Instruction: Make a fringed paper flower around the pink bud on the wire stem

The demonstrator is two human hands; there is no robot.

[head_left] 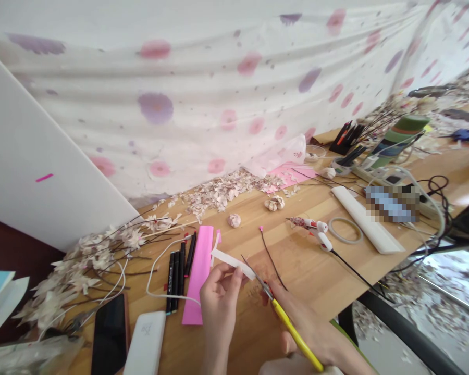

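L hand [219, 302]: closed, pinching white paper strip [232, 263] above wooden counter [297, 265]. R hand [308, 333]: gripping yellow-handled scissors [293, 333], blades at strip's rt end. Pinch close to blades: steadier strip, cleaner cut.

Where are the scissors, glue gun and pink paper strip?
scissors [293, 328], head view, on the yellow handle
glue gun [323, 240], head view, on the white body
pink paper strip [198, 281], head view, on its middle
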